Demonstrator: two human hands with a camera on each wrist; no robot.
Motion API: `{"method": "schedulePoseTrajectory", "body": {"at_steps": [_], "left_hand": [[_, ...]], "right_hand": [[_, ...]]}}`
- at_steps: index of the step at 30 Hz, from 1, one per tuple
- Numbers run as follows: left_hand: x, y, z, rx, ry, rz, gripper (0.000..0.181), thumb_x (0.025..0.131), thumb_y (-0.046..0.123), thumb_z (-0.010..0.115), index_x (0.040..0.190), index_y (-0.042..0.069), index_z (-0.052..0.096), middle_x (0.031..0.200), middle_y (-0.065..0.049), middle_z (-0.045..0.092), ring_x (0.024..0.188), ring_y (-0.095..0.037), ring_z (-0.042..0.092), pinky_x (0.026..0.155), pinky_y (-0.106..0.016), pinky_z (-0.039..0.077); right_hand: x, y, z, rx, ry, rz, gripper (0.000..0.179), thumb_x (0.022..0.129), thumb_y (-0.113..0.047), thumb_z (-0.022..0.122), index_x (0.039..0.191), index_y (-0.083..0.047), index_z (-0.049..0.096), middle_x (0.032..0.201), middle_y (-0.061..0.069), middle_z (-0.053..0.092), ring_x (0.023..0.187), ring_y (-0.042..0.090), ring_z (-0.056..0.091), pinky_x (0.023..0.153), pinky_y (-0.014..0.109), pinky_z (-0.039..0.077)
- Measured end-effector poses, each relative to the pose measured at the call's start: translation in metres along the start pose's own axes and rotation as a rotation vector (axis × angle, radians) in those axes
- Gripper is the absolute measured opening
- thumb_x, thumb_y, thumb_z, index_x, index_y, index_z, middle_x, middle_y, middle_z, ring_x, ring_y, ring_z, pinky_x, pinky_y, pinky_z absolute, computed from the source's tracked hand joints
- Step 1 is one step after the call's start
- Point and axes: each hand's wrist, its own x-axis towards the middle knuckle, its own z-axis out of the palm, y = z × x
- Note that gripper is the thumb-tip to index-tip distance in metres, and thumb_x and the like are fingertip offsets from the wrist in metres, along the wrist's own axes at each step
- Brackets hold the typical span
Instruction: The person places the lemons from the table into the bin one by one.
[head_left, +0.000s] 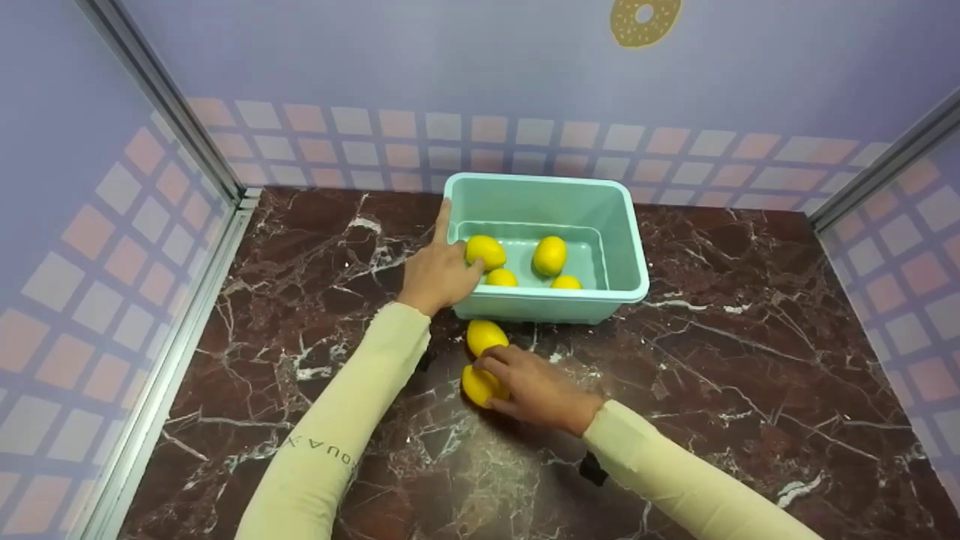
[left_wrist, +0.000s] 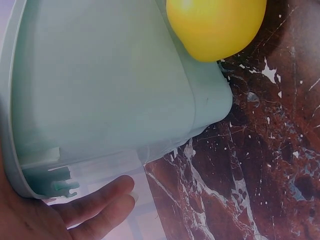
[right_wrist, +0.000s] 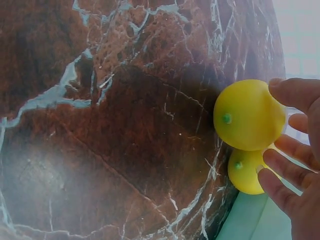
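A light green plastic bin (head_left: 536, 306) stands on the marbled tabletop. My left hand (head_left: 442, 274) grips its left rim, with the index finger stretched along the edge and the thumb over the inside. In the left wrist view, two fingers (left_wrist: 102, 202) lie outside the bin's wall. Several yellow lemons lie inside, one of them (head_left: 486, 253) beside the left thumb. In front of the bin, my right hand (head_left: 536, 386) holds a lemon (right_wrist: 250, 115) between thumb and fingers. Another lemon (head_left: 486, 337) sits just behind it, close to the bin's front wall.
The dark red tabletop (head_left: 330, 300) has white veins. A purple panel with pink and white squares (head_left: 345, 135) closes off the back, with similar panels at left and right. Metal rails (head_left: 187, 300) run along the left side.
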Motion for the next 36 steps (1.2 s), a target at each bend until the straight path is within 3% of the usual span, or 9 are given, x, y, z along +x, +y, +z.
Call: {"method": "schedulePoseTrajectory", "body": {"at_steps": [7, 15, 27, 36], "left_hand": [[0.000, 0.000, 0.000, 0.011, -0.004, 0.000, 0.051, 0.095, 0.046, 0.042, 0.116, 0.007, 0.067, 0.165, 0.001, -0.011, 0.066, -0.024, 0.057, 0.059, -0.036, 0.046], [0.000, 0.000, 0.000, 0.016, -0.003, 0.003, 0.052, 0.095, 0.047, 0.040, 0.117, 0.008, 0.067, 0.164, 0.000, -0.012, 0.068, -0.024, 0.058, 0.060, -0.036, 0.047], [0.002, -0.001, 0.000, -0.009, 0.004, 0.012, 0.050, 0.094, 0.046, 0.041, 0.112, 0.008, 0.069, 0.165, 0.001, -0.010, 0.066, -0.024, 0.058, 0.058, -0.037, 0.046], [0.002, -0.001, 0.000, -0.003, 0.000, 0.004, 0.053, 0.094, 0.047, 0.040, 0.116, 0.008, 0.068, 0.165, 0.001, -0.011, 0.070, -0.025, 0.059, 0.062, -0.038, 0.048]], "right_hand": [[0.000, -0.002, 0.003, 0.003, -0.044, 0.037, 0.054, 0.085, -0.033, 0.072, 0.132, -0.016, 0.054, 0.133, 0.006, 0.056, 0.117, 0.023, 0.057, 0.103, 0.038, 0.047], [0.001, -0.003, 0.008, 0.010, -0.058, 0.022, 0.060, 0.084, -0.035, 0.073, 0.136, -0.016, 0.051, 0.134, 0.008, 0.054, 0.118, 0.024, 0.056, 0.101, 0.040, 0.048], [0.003, -0.005, 0.014, 0.059, -0.101, 0.013, 0.066, 0.082, -0.032, 0.076, 0.139, -0.016, 0.048, 0.141, 0.010, 0.049, 0.125, 0.028, 0.052, 0.108, 0.044, 0.042], [0.003, -0.007, 0.017, 0.042, -0.087, 0.018, 0.060, 0.081, -0.026, 0.077, 0.134, -0.016, 0.050, 0.134, 0.008, 0.053, 0.116, 0.024, 0.057, 0.102, 0.039, 0.047]]}}
